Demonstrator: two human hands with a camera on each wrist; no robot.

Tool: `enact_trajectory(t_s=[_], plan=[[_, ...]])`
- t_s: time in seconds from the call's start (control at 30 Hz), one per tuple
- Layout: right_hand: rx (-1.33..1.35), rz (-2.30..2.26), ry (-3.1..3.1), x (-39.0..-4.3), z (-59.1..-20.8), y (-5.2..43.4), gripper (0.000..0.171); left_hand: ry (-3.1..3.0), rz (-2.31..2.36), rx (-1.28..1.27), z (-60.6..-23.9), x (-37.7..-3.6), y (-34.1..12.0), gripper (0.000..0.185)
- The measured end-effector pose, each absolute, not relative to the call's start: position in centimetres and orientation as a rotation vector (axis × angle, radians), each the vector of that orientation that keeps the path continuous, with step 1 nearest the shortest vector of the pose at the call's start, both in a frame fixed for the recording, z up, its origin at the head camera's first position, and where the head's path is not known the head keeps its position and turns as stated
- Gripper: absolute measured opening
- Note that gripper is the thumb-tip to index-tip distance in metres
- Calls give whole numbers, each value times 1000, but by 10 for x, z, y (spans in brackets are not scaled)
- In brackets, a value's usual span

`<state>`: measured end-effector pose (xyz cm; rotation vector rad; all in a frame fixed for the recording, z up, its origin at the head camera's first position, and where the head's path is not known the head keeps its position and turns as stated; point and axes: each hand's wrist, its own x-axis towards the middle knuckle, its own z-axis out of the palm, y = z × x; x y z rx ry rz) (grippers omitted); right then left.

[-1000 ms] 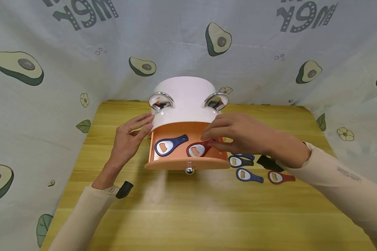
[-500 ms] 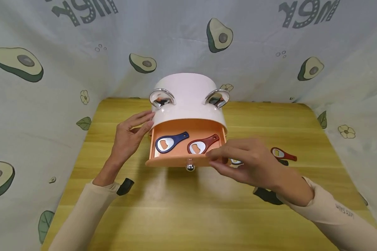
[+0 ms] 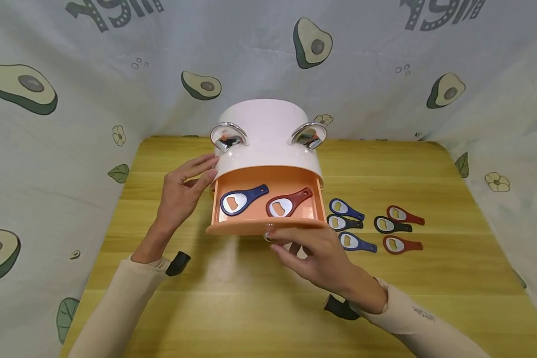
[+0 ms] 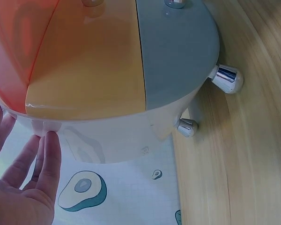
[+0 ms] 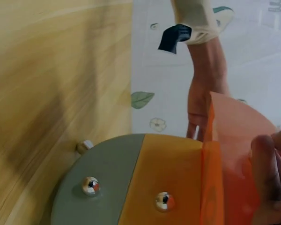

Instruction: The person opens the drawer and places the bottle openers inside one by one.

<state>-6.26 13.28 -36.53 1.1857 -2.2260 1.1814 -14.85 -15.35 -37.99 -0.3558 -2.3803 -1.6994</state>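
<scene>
A white rounded cabinet [image 3: 264, 122] stands on the table with its orange top drawer [image 3: 246, 228] pulled out. Inside lie a blue bottle opener [image 3: 255, 193] and a red bottle opener [image 3: 301, 198], side by side. My left hand [image 3: 180, 195] rests its fingertips against the cabinet's left side, fingers fairly straight; the left wrist view shows these fingers [image 4: 50, 161] touching the white shell. At the drawer front, thumb and index finger of my right hand [image 3: 324, 251] pinch the silver knob [image 3: 267, 236], which they partly cover. The right wrist view hides the knob behind the fingers [image 5: 267, 171].
Right of the cabinet, several bottle openers lie on the wooden table [image 3: 250, 308], among them a blue one [image 3: 360, 243], a black one [image 3: 393, 224] and a red one [image 3: 403, 244]. Below the orange drawer are a yellow drawer [image 4: 91, 61] and a grey-green drawer [image 4: 180, 51]. An avocado-print cloth [image 3: 259, 54] hangs behind.
My right hand has let go of the red bottle opener in the drawer and moved down and left to the knob. The left hand has stayed at the cabinet's side.
</scene>
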Motion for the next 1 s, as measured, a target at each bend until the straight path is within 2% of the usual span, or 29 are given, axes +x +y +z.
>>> enact_trajectory(t_s=[0.3,0.5,0.7,1.0], plan=[[1100,1125,-2134,-71,-373,124,21,-2365,-1703,-356,-380,-149,-153,33],[1042,1120,-2152,-83,-372,122,25,-2345,-1727,-370,-381,-148,-154,32],[1007,1135,-2154,-101,-371,120,14,-2349,-1714,-370,-381,-148,-154,32],[944,1125,-2150,-122,-373,117,22,-2324,-1748,-382,-382,-148,-154,32]])
